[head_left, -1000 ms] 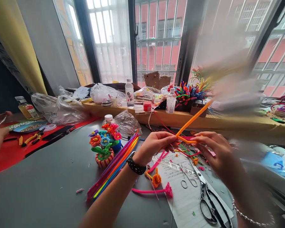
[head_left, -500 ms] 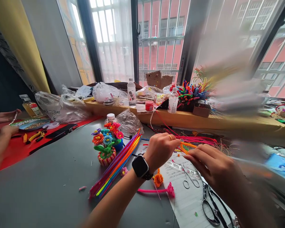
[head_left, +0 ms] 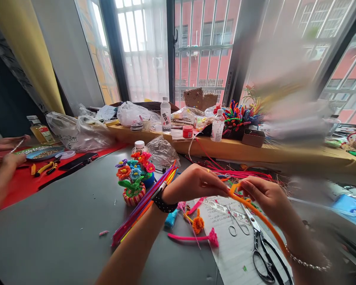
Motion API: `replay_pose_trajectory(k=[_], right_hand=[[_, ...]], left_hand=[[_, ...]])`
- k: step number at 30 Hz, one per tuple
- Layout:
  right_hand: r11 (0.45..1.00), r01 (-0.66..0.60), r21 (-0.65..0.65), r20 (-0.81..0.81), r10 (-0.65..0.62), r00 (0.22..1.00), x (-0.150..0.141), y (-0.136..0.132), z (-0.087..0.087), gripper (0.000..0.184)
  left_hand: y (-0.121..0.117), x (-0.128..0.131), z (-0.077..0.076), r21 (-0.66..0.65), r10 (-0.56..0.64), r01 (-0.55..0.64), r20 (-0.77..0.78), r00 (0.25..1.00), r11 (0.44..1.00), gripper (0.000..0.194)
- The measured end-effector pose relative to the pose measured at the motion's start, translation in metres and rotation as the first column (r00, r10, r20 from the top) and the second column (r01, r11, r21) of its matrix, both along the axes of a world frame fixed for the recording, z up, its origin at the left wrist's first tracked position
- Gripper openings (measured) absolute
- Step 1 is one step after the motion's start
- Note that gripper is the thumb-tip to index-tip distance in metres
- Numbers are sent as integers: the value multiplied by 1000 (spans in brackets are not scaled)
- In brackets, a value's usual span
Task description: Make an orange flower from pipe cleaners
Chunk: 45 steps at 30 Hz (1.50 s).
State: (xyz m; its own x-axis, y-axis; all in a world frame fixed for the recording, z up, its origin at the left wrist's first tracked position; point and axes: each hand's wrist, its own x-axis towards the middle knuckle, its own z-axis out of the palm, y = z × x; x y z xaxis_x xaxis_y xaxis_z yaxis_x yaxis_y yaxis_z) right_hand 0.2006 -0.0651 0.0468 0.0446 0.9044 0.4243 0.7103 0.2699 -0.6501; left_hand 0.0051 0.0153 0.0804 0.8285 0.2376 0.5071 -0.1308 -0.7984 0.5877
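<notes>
An orange pipe cleaner [head_left: 262, 218] is pinched between the fingertips of my left hand [head_left: 197, 183]. My right hand [head_left: 262, 192] grips its short bent end between thumb and forefinger, while the long tail runs down past my right wrist. Under my left forearm lies a bundle of coloured pipe cleaners [head_left: 136, 215]. Below my hands, an orange pipe-cleaner flower [head_left: 198, 223] and a pink flower on a long stem [head_left: 192, 238] rest on the grey table. Large black-handled scissors [head_left: 256, 233] and small metal scissors [head_left: 236, 222] lie on a printed paper sheet [head_left: 230, 253].
Potted pipe-cleaner flowers [head_left: 134, 186] stand left of the bundle. On the window ledge [head_left: 273, 153] are water bottles [head_left: 165, 115], a red jar [head_left: 188, 131] and many pipe cleaners [head_left: 239, 116]. At far left, another person's hands [head_left: 13, 160] hold a bead string over a red mat [head_left: 20, 190].
My left wrist has turned, so the watch face points away. The orange pipe cleaner's long tail now shows along my right forearm, with a small bend between my fingertips.
</notes>
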Motion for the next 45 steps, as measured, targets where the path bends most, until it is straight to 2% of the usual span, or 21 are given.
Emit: replay_pose_trajectory(k=[2,5,9,11,14,16,18,20,23,26,28,30,31,33,35,36,37,39,41,43,45], right_hand=[[995,-71,-71,-28,69,997,1,5,-4,39],[985,-127,-120,-21,126,992,0,10,-9,43],[980,-162,-117,133,177,975,-8,7,-9,42],[975,-183,-123,193,205,960,-13,4,-5,40],[954,-249,-166,162,276,947,-20,-2,2,37],[933,-308,-186,65,324,944,-22,-5,3,36],[892,-410,-190,-113,395,912,-22,-6,1,38],[843,-524,-122,-372,451,812,-22,-6,-2,40],[828,-546,124,-716,456,528,-25,-6,-4,40],[842,-464,274,-875,419,244,-29,-5,-1,39],[876,-389,285,-907,378,186,-28,-5,2,32],[914,-295,279,-895,359,265,-25,-5,4,25],[927,-253,277,-868,355,349,-23,-6,4,23],[943,-182,278,-748,331,575,-19,-7,4,21],[948,-97,302,-494,243,835,-17,-7,4,27],[941,-36,338,-316,149,937,-17,-7,4,30],[918,24,395,-131,31,991,-18,-7,4,31],[848,104,520,159,-216,963,-19,-8,4,33],[820,111,561,308,-332,892,-20,-10,4,33],[860,72,505,388,-301,871,-19,-13,5,29],[914,16,406,422,-203,884,-17,-16,5,27]], left_hand=[[1,0,0,-142,59,-51,53,997,989,16],[2,4,-2,-330,208,-169,88,974,929,17],[3,11,-7,-483,384,-291,102,918,826,21],[3,13,-10,-453,451,-362,103,886,815,22],[4,14,-13,-246,569,-530,131,812,812,19],[4,14,-14,-85,616,-611,160,772,787,15],[1,13,-13,26,627,-640,176,759,768,15],[-3,13,-11,77,619,-637,175,766,767,15],[-11,11,-8,46,578,-584,95,810,811,17],[-15,10,-8,-41,502,-503,-37,864,863,19],[-14,11,-10,-97,484,-490,-75,872,866,19],[-8,13,-13,-193,482,-488,-77,873,851,21],[-5,13,-14,-260,474,-475,-71,878,841,22],[1,15,-15,-409,421,-408,-62,905,817,24],[6,16,-15,-531,370,-338,-49,928,777,24],[7,16,-15,-578,353,-311,-42,935,754,24],[8,17,-15,-619,338,-286,-36,940,731,23],[7,18,-15,-674,304,-244,-30,952,697,22],[6,19,-16,-691,276,-217,-27,961,689,20],[5,20,-16,-677,252,-210,-37,967,706,19],[3,22,-18,-652,227,-210,-59,972,729,18]])
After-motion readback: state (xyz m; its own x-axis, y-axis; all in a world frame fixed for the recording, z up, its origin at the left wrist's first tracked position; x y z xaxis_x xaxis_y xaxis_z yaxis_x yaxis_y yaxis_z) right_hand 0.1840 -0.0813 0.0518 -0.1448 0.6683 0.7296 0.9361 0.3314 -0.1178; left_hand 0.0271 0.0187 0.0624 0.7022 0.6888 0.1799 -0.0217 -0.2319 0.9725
